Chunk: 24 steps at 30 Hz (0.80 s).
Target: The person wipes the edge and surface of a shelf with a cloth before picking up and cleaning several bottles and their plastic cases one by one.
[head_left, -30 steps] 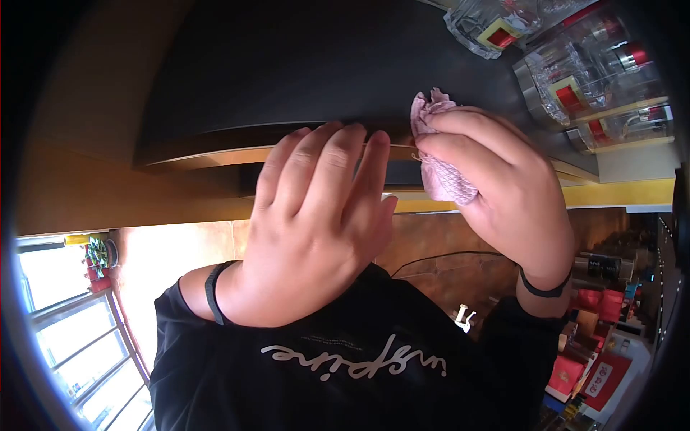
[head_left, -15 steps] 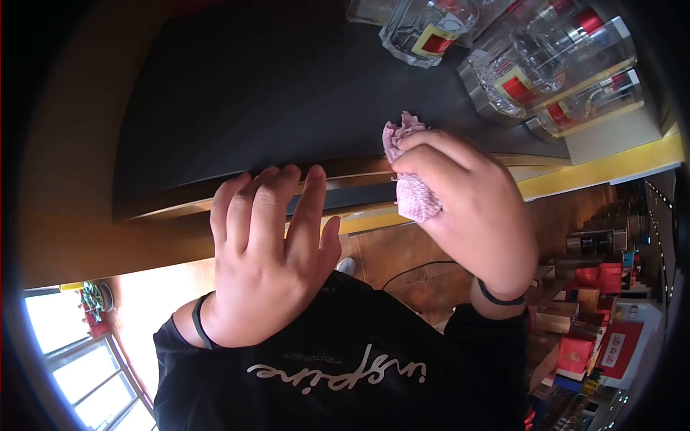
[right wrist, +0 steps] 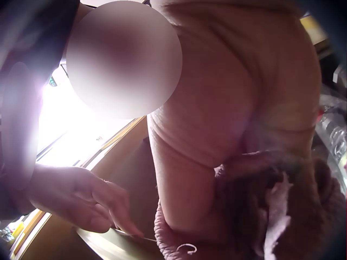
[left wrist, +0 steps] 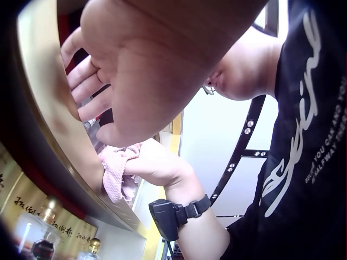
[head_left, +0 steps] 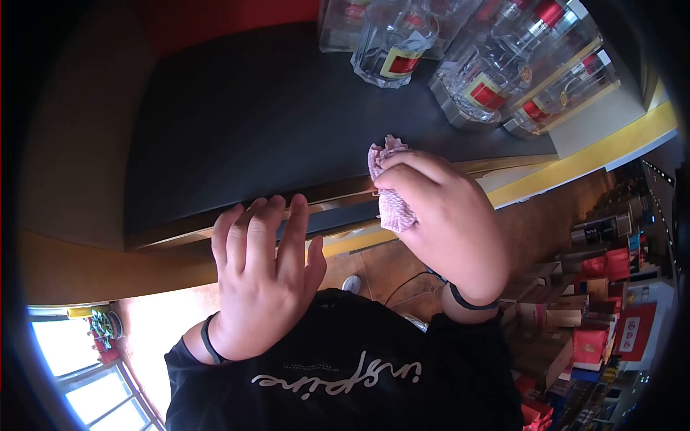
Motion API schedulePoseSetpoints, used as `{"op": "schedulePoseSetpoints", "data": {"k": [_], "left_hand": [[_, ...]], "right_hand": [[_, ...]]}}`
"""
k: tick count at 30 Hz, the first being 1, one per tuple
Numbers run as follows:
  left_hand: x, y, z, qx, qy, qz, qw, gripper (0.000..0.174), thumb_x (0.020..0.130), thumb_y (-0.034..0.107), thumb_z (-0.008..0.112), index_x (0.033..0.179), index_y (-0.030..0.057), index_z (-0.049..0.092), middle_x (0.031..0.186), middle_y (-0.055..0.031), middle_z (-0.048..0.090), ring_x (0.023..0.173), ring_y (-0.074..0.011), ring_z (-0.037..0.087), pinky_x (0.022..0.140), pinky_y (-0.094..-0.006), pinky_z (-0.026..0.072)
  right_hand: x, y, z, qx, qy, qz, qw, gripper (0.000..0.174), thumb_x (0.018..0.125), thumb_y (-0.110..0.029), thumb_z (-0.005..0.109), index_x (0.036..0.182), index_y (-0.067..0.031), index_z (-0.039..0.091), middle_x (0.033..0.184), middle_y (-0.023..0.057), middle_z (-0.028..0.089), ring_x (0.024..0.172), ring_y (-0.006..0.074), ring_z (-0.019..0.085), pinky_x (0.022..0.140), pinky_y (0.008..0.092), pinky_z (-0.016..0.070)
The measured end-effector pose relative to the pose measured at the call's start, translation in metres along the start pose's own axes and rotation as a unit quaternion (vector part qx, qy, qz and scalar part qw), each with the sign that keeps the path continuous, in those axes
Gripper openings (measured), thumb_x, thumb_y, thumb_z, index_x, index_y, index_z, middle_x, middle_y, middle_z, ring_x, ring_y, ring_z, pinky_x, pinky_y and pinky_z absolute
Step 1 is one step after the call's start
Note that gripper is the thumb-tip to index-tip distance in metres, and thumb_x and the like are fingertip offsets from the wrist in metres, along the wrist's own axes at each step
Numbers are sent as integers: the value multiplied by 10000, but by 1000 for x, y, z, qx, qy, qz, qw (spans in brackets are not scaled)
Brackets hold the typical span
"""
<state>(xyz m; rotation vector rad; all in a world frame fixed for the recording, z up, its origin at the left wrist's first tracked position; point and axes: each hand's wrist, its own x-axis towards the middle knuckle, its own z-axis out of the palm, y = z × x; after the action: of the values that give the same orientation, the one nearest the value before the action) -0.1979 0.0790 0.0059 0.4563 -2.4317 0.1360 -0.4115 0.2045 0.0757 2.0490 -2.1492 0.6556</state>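
My left hand (head_left: 262, 287) has its fingers extended, fingertips right at the front edge of a dark shelf (head_left: 244, 122). To its right, my right hand (head_left: 456, 223) grips a crumpled pink cloth (head_left: 397, 212) at that same edge. Part of the cloth sticks up past the fingers and part hangs below them. The left wrist view shows the cloth (left wrist: 116, 173) bunched under the right hand, against the shelf's pale front. Seen from the right wrist, the cloth (right wrist: 276, 216) lies in shadow beneath the curled fingers.
Clear glass bottles with red-and-yellow labels (head_left: 401, 63) stand at the shelf's back right, several in transparent cases (head_left: 485, 93). Below the shelf are more bottles (left wrist: 40, 233). Boxes and red bags (head_left: 589, 345) crowd the floor side at right. A cable (head_left: 402, 287) runs across the floor.
The head view has shifted, bringing more shelf and bottles in. The gap between my left fingertips and the cloth has widened. My right hand still grips the cloth at the shelf edge.
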Motion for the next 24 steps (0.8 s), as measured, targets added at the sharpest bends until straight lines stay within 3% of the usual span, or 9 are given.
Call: {"op": "schedulePoseSetpoints", "data": {"k": [3,6,9,12,16,19,21,24], "left_hand": [[0,1,0,1,0,-3,1000,500,880,177,814,1334,-24,754,1287,-191,629,1195,-364,628,1137,-587,494],[1,1,-2,-4,-2,-7,1000,504,880,159,822,1345,-21,743,1291,-186,622,1214,-373,622,1140,-583,495],[2,3,-2,-6,-2,-12,1000,525,879,123,832,1373,-14,721,1298,-178,608,1257,-386,612,1141,-576,499],[1,4,0,1,2,-12,1000,516,889,130,827,1371,-16,717,1295,-182,607,1256,-389,609,1135,-578,498],[3,6,0,9,-1,-11,1000,503,902,135,820,1368,-17,710,1292,-186,604,1251,-391,606,1132,-580,493],[2,5,-1,10,-3,-9,1000,496,909,138,818,1368,-15,707,1288,-186,602,1248,-390,603,1135,-583,486],[1,4,0,6,-4,-8,1000,492,913,140,817,1367,-14,707,1287,-185,600,1248,-389,601,1136,-584,484],[0,3,0,4,-3,-9,1000,487,916,145,817,1364,-11,706,1287,-184,599,1251,-388,598,1136,-583,483]], "right_hand": [[-3,3,5,43,39,27,998,401,765,38,840,1138,-57,728,1182,111,766,1088,385,750,920,469,618],[-10,12,6,42,51,47,997,398,766,41,831,1138,-58,726,1189,115,766,1088,388,747,925,469,618],[-13,9,-6,29,-2,93,995,326,824,16,792,1139,17,706,1160,151,691,1210,375,699,1071,458,582],[-11,-5,0,-70,31,24,997,345,827,15,772,1167,46,723,1145,149,688,1222,357,696,1111,440,575],[-7,-18,7,-186,7,-30,982,444,828,2,764,1263,60,694,1139,155,672,1226,349,684,1150,433,565],[-15,-7,10,-23,26,40,999,494,824,1,780,1302,45,663,1180,167,677,1258,365,678,1144,443,567],[-20,-3,2,-22,34,96,995,445,850,26,779,1278,30,659,1252,188,687,1325,396,666,1143,458,567],[-22,-4,-3,-92,35,118,988,390,868,-1,776,1241,60,678,1209,206,695,1296,386,687,1177,448,551]]}}
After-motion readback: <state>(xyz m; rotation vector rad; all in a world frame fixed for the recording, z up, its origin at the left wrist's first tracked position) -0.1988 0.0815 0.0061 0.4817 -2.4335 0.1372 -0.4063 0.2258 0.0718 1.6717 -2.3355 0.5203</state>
